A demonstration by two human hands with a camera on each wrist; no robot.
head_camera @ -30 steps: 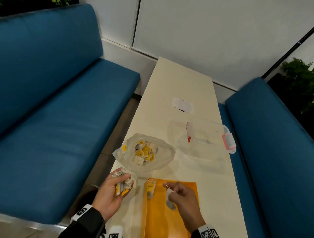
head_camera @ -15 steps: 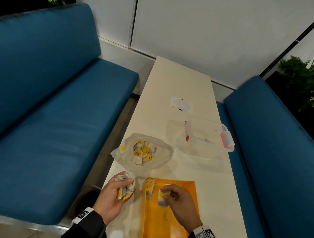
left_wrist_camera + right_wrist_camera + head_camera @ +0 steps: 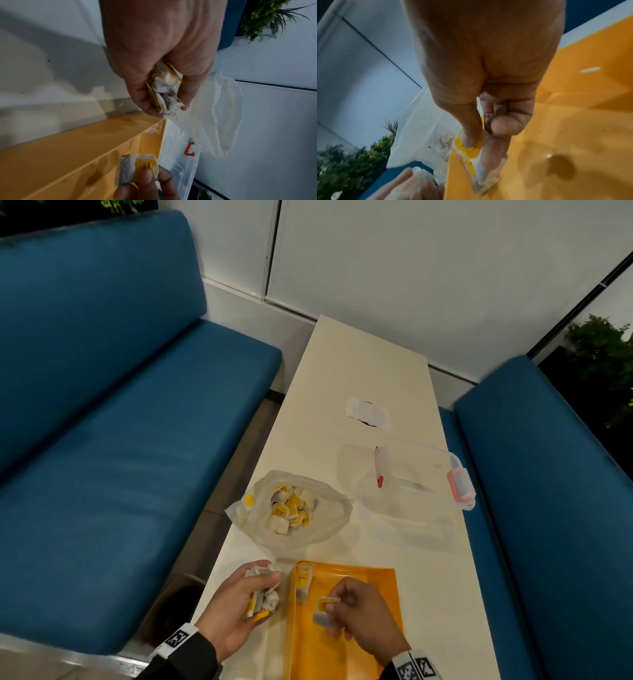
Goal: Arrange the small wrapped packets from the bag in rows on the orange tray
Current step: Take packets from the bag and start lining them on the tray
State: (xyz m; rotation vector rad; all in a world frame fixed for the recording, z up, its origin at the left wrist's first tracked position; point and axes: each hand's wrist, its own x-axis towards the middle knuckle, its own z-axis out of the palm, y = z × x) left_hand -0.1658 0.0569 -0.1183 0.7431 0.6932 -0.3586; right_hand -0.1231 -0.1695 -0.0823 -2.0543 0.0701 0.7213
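Note:
An orange tray [image 3: 383, 583] lies at the table's near end, with one white-and-yellow packet [image 3: 302, 582] in its far left corner. My right hand [image 3: 334, 609] pinches a second packet [image 3: 322, 611] just above the tray floor, to the right of the first; the right wrist view shows my thumb on that packet's [image 3: 471, 150] yellow label over the tray [image 3: 573, 135]. My left hand [image 3: 263, 594] hovers left of the tray, gripping a bunch of packets [image 3: 163, 93]. The clear bag [image 3: 329, 529] behind the tray holds several more packets [image 3: 289, 510].
A clear lidded box [image 3: 418, 477] with red clasps stands on the right of the table beyond the tray. A white paper scrap [image 3: 368, 416] lies farther back. Blue sofas [image 3: 102, 440] flank the narrow cream table [image 3: 359, 364].
My right hand lowered its packet onto the tray beside the first one and shifted it slightly nearer. The left hand kept its bunch and barely moved.

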